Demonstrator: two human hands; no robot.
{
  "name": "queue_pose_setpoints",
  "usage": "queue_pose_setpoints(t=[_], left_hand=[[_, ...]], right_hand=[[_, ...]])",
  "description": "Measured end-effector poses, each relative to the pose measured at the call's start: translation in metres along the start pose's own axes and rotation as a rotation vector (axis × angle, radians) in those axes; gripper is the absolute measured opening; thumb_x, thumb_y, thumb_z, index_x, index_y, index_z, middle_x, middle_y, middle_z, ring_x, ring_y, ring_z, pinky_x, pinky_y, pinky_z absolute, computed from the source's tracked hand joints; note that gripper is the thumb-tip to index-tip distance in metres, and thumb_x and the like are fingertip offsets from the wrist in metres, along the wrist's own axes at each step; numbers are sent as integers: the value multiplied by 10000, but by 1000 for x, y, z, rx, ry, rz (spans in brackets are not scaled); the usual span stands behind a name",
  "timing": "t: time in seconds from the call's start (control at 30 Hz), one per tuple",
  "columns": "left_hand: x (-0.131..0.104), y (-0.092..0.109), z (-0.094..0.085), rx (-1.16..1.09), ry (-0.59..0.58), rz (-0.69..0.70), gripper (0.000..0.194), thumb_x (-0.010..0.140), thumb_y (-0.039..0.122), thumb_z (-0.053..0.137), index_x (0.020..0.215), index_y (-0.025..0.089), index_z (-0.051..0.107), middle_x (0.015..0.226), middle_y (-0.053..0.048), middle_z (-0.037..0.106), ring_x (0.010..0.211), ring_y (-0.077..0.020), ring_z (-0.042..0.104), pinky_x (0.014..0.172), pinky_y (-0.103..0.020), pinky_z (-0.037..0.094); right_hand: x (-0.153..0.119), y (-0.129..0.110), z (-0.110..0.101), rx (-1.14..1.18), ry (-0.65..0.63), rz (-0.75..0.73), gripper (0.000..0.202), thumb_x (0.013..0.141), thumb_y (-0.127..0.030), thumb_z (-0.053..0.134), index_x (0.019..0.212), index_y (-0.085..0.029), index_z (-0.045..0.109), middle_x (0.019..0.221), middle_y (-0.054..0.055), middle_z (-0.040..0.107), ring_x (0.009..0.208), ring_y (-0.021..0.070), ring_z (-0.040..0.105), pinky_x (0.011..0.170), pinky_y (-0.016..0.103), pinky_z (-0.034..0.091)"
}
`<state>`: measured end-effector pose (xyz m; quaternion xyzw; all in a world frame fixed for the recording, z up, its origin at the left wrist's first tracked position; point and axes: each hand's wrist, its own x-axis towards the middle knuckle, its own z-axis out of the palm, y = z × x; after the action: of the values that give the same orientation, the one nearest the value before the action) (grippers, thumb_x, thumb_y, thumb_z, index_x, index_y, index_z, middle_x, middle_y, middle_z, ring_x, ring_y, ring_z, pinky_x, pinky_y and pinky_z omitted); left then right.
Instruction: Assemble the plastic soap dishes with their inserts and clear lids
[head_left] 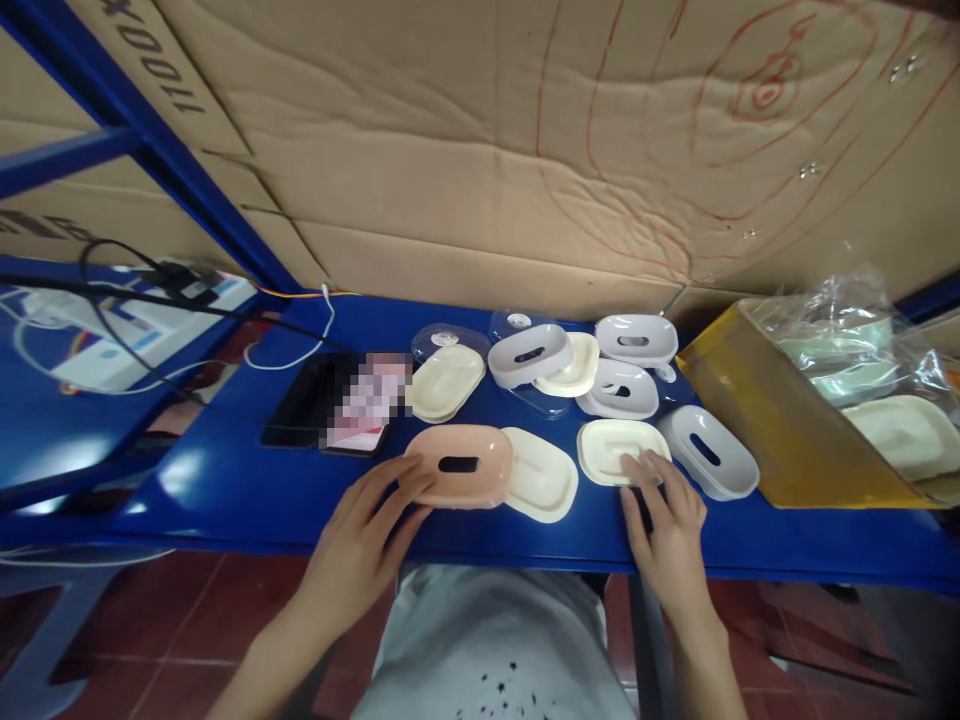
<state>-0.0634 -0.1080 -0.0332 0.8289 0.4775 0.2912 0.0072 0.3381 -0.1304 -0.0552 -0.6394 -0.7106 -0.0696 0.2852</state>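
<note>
My left hand has its fingers over the left end of a peach soap dish with a slot in its floor, its thumb at the front edge. The dish partly covers a cream oval tray on its right. My right hand rests spread fingertips on another cream tray, with the thumb apart at its front edge. Right of that hand a grey soap dish lies tilted. Behind stand more grey dishes and cream trays, some overlapping.
A phone with a blurred screen lies on the blue table at left, near cables and a power strip. Clear plastic lids lie at the back. At right is a yellow-edged carton holding bagged dishes. Cardboard walls the back.
</note>
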Motion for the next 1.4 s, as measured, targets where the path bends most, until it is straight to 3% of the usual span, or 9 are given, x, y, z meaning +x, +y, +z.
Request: queue_pose_setpoints(t=[0.1, 0.2, 0.3, 0.57, 0.77, 0.9, 1.03, 1.2, 1.4], left_hand=[[-7, 3, -2, -22, 17, -38, 314, 1128, 215, 547, 1437, 237, 595, 1477, -138, 618, 1364, -320, 620, 1130, -480, 528], [-9, 6, -3, -98, 43, -105, 317, 1127, 215, 548, 1441, 241, 583, 1466, -136, 602, 1363, -301, 618, 1149, -471, 522], [-9, 7, -4, -142, 50, -133, 340, 1129, 223, 550, 1468, 253, 562, 1469, -133, 594, 1359, -290, 614, 1150, -468, 518], [-7, 10, 4, -106, 28, -81, 318, 1129, 224, 552, 1446, 231, 577, 1439, -134, 614, 1329, -293, 621, 1106, -451, 513], [13, 21, 10, -84, 26, -20, 289, 1115, 212, 586, 1402, 220, 617, 1422, -135, 645, 1312, -302, 631, 1087, -457, 510], [30, 36, 17, -103, -21, 61, 279, 1110, 207, 603, 1388, 224, 630, 1434, -131, 658, 1346, -309, 614, 1087, -466, 509], [40, 46, 27, -177, -10, 106, 234, 1115, 205, 592, 1341, 216, 648, 1400, -124, 679, 1334, -283, 627, 1082, -433, 520], [55, 29, 30, -180, 16, 54, 302, 1111, 225, 610, 1412, 239, 623, 1441, -127, 658, 1354, -286, 622, 1117, -454, 522], [64, 8, 39, -132, 4, -17, 280, 1113, 268, 605, 1389, 251, 652, 1452, -125, 656, 1361, -307, 638, 1135, -497, 542]], right_hand=[[-4, -32, -3, 56, -45, -99, 493, 1117, -313, 556, 1609, -311, 530, 1607, 126, 601, 1483, 360, 539, 1135, 560, 431], [-4, -73, -2, 111, -258, -387, 519, 1132, -378, 550, 1640, -295, 492, 1622, 82, 617, 1508, 303, 531, 1215, 539, 368], [4, -93, 1, 135, -356, -472, 508, 1143, -370, 538, 1633, -240, 494, 1607, 70, 640, 1528, 281, 524, 1270, 542, 303], [17, -76, 4, 206, -325, -376, 431, 1122, -218, 543, 1552, -233, 574, 1549, 61, 691, 1464, 277, 591, 1223, 538, 384], [9, -74, 5, 370, -291, -390, 497, 1073, -64, 487, 1507, -280, 601, 1463, 65, 731, 1384, 243, 658, 1178, 514, 488], [1, -67, 8, 473, -74, -157, 427, 1070, -163, 592, 1478, -289, 608, 1469, 121, 676, 1378, 274, 651, 1098, 488, 585], [-2, -65, 10, 462, -68, -88, 570, 1068, -294, 655, 1614, -316, 492, 1650, 141, 526, 1552, 338, 505, 1164, 555, 564], [0, -69, 12, 428, -95, -65, 741, 1072, -297, 657, 1727, -310, 311, 1749, 160, 402, 1634, 357, 395, 1230, 593, 516], [6, -73, 12, 336, -193, -84, 548, 1102, -300, 597, 1631, -336, 459, 1726, 134, 448, 1589, 362, 465, 1229, 617, 504]])
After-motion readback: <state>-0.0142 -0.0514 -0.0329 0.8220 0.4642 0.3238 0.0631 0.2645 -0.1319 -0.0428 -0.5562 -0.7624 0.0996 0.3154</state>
